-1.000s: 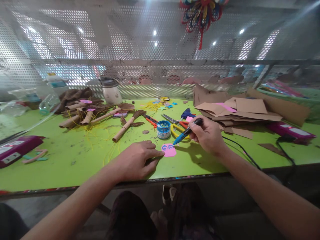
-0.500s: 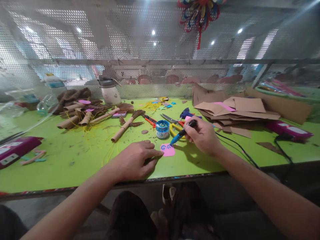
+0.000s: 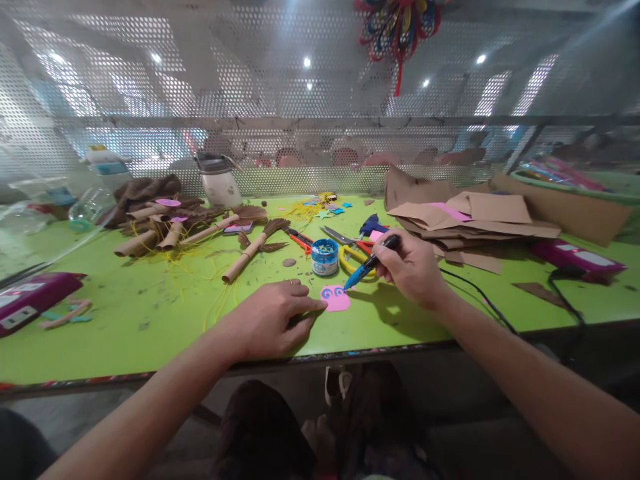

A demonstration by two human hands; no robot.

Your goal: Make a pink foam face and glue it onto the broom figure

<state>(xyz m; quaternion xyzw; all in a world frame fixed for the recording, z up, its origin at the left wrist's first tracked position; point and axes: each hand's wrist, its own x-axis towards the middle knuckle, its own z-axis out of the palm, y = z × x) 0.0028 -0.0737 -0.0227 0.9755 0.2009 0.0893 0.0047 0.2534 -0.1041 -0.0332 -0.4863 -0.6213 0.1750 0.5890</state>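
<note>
A small pink paper square (image 3: 338, 304) with rounded corners lies on the green table, bearing two blue eye-like swirls. My left hand (image 3: 277, 316) rests flat on the table, its outstretched index fingertip pressing the paper's left edge; it grips nothing. In my right hand (image 3: 407, 265) is a blue marker (image 3: 361, 270) with a black end, held like a pen. Its tip is at the upper right of the pink paper, by the right swirl. Just behind the paper stands an open jar (image 3: 325, 257) with blue on its rim, beside yellow-handled scissors (image 3: 351, 255).
An orange utility knife (image 3: 301, 241) and a blue glue gun (image 3: 370, 225) lie behind the jar. Rolled brown paper tubes (image 3: 173, 235) with yellow strands are at left. Brown paper sheets (image 3: 475, 220) are stacked at right, near a purple power strip (image 3: 583, 260) and black cable.
My right hand has shifted slightly right with the marker, and the right swirl now has more blue on it. My left hand stays in place on the paper.
</note>
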